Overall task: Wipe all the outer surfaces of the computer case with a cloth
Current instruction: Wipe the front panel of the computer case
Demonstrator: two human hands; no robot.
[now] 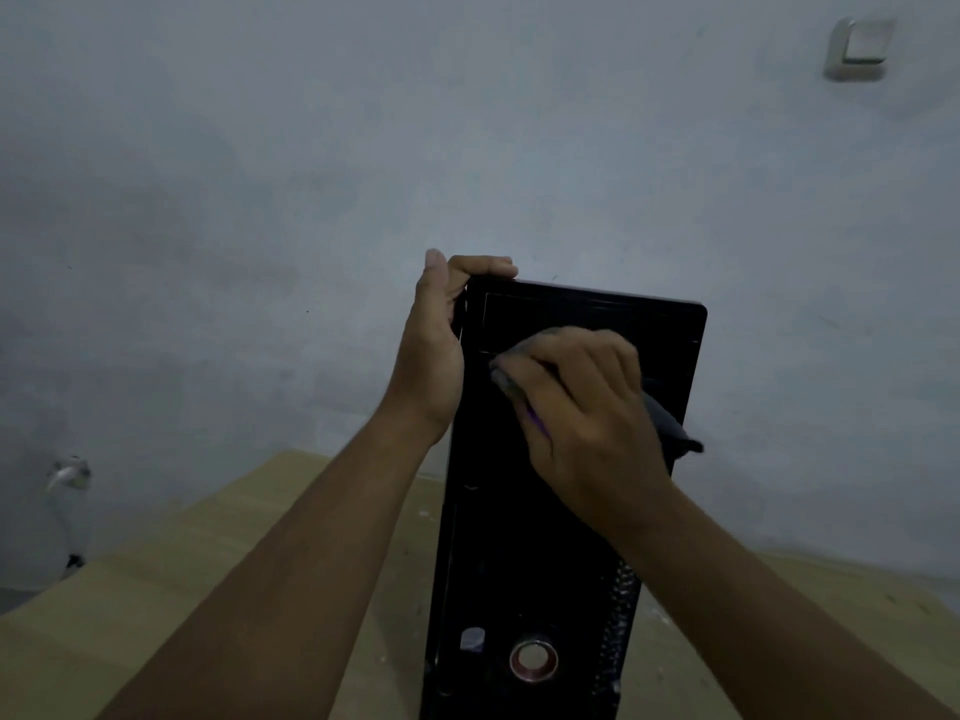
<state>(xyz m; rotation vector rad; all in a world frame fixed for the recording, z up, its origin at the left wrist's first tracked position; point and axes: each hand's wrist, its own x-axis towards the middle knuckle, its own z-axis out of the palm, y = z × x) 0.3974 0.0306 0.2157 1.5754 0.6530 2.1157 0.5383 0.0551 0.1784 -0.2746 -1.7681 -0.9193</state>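
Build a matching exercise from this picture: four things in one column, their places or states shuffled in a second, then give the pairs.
Things:
1. left hand
2. right hand
3. wall switch
4. ring button

Places or states:
A. low on the front of the computer case
B. grips the top corner of the computer case
C. on the wall, upper right
D. holds the cloth against the front panel

Pairs: 1-B, 2-D, 3-C, 4-A
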